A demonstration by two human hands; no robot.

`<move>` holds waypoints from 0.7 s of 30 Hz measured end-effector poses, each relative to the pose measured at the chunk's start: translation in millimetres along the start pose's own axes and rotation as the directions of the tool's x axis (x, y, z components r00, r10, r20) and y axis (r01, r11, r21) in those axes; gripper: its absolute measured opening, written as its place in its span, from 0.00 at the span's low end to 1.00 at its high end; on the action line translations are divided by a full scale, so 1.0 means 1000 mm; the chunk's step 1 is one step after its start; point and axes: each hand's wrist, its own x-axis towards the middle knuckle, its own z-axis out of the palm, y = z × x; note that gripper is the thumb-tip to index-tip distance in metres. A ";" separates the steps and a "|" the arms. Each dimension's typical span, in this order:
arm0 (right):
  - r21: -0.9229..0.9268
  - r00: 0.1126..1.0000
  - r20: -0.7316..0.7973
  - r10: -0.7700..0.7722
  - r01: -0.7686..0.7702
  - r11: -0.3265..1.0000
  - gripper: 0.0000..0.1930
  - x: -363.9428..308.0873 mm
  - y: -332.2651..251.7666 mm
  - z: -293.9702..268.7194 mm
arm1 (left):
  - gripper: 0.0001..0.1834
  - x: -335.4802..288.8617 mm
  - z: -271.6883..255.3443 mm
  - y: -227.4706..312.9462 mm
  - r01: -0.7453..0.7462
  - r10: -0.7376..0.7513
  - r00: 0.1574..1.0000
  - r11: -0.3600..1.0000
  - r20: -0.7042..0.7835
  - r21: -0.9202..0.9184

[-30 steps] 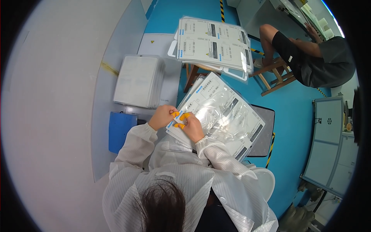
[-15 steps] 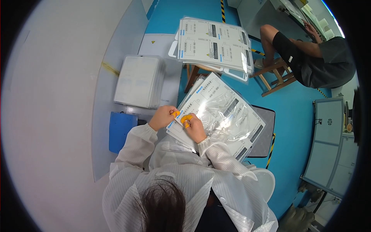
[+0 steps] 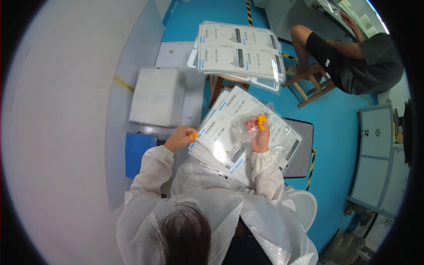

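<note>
Both hands work at a fanned stack of clear plastic sleeves [image 3: 229, 132] holding printed white sheets, which lies across the person's lap in front of the white coat. At the stack's left edge the left hand [image 3: 180, 138] pinches a corner between thumb and an orange-capped fingertip. On top of the stack the right hand [image 3: 258, 132] is raised, its fingers curled and pinching a crinkled clear film, one orange-capped finger pointing up. By the look of it, the top sleeve is being peeled or lifted off the stack; going on calls for a steady hold on the left edge so that the sleeves beneath do not slide. Left of the stack lie a blue pad [image 3: 139, 152] and a pile of white sheets [image 3: 157, 96] on a pale surface [image 3: 132, 66]. Beyond the stack, more filled sleeves [image 3: 238, 53] rest on a wooden stool. Farther right of those, another person [image 3: 349, 57] sits over the blue floor [image 3: 335, 145].
</note>
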 end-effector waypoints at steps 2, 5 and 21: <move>-0.411 0.971 0.149 0.184 -0.109 0.905 0.12 -0.002 0.001 0.002 | 0.12 -0.007 -0.001 0.017 -0.026 0.027 0.999 0.999 0.022 -0.044; -0.742 0.981 0.084 0.174 -0.055 0.668 0.07 -0.025 0.028 0.042 | 0.11 -0.004 0.002 0.025 -0.080 0.085 0.995 0.990 0.046 -0.115; -0.925 0.917 0.302 0.260 0.216 0.312 0.07 -0.026 0.039 0.038 | 0.09 -0.008 0.012 0.035 -0.090 0.101 0.990 0.989 0.097 -0.114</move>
